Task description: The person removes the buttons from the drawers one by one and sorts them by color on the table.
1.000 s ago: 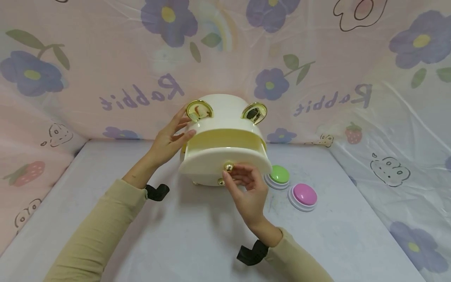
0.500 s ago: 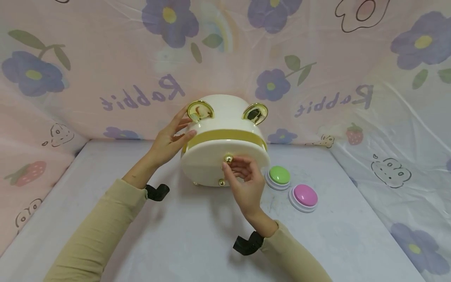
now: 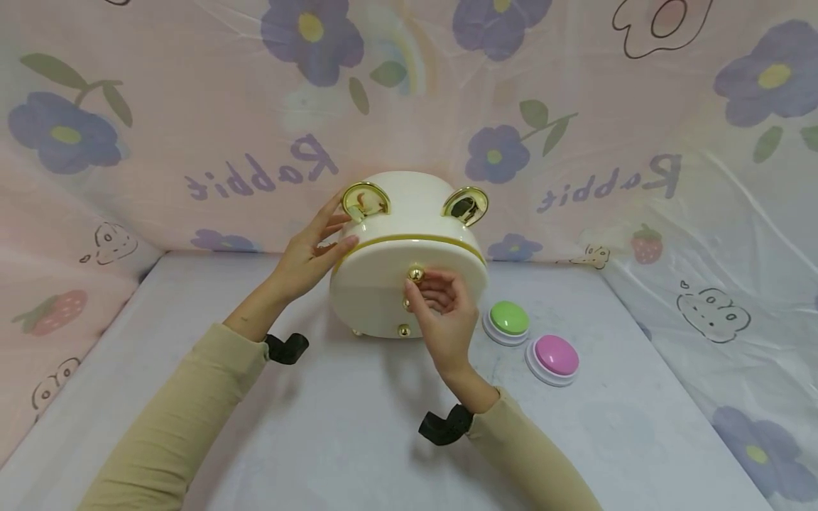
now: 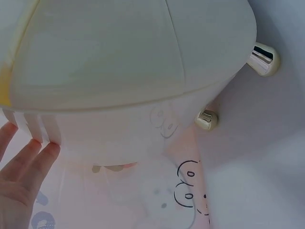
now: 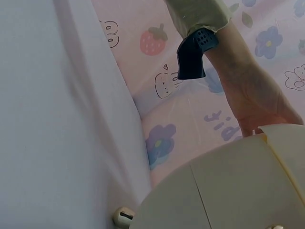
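Observation:
A white drawer box (image 3: 377,291) with two gold-rimmed ears (image 3: 366,201) stands on the table in the head view. Its upper drawer is almost fully in, with a thin yellow line (image 3: 414,237) along the top of its front. My right hand (image 3: 447,319) pinches the gold upper knob (image 3: 416,274) between thumb and index finger. A second knob shows partly behind that thumb. Against the box's left side rests my left hand (image 3: 307,259), thumb near the front edge. In the left wrist view its fingertips (image 4: 50,148) touch the side wall.
To the right of the box sit a green push button (image 3: 509,318) and a pink push button (image 3: 557,355), both on white bases. Patterned cloth (image 3: 409,106) rises close behind the box and along both sides. Small gold feet (image 4: 206,119) hold the box up.
My right hand has moved forward with the knob, and the upper drawer has slid in until its yellow inside is nearly hidden. The left hand stays at the box's side.

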### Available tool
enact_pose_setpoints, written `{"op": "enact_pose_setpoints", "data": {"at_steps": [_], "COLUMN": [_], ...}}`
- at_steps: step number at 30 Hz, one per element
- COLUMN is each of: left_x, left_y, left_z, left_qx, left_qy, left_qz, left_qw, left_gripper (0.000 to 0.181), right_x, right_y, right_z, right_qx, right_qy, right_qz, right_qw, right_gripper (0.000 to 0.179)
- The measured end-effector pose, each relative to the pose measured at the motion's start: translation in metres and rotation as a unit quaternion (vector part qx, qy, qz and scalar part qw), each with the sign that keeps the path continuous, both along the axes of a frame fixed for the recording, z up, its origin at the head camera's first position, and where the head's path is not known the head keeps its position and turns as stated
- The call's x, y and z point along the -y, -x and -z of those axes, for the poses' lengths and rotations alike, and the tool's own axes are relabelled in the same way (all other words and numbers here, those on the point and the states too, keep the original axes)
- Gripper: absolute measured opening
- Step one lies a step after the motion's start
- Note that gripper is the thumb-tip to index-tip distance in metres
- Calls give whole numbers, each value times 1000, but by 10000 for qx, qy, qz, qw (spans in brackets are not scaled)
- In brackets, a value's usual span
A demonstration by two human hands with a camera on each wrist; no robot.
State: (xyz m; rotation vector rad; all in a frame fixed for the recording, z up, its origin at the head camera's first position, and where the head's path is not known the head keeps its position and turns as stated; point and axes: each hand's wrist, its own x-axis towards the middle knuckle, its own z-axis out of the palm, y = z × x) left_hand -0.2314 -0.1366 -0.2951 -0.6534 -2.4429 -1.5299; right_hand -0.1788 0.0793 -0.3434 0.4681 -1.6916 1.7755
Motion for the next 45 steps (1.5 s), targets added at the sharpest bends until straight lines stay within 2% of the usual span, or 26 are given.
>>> {"op": "enact_pose_setpoints", "data": {"at_steps": [9, 16, 20, 23, 31, 35, 40, 45], "left_x": [1, 1, 0, 1, 1, 1, 1, -3], "left_y": [2, 2, 1, 1, 0, 0, 0, -10], "left_z": [2, 1, 1, 2, 1, 1, 1, -9], "left_qx": [13, -10, -8, -6, -62, -55, -34, 31], "left_qy": [-43, -89, -80, -72, -47, -24, -21, -39], "left_qz": [58, 141, 128, 99, 67, 51, 36, 93], "left_qw": [10000, 9999, 9999, 9999, 9999, 10000, 10000, 9999], "left_gripper": [67, 71, 70, 69, 69, 69, 68, 70], "right_x": [2, 6, 6, 5, 1, -2, -3, -1], "right_y": [4, -4, -4, -1, 12, 11, 7, -3], "right_z": [-4, -20, -21, -18, 2, 9, 16, 12], "right_qx": [130, 197, 211, 109, 61, 72, 282, 356], "right_qy": [-84, -169, -147, -120, -193, -256, -310, -369], "right_qz": [140, 251, 214, 198, 189, 163, 274, 467], "right_qw": [9998, 9993, 9994, 9997, 9996, 9995, 9987, 9976], "right_gripper": [30, 27, 28, 27, 31, 32, 29, 25]}}
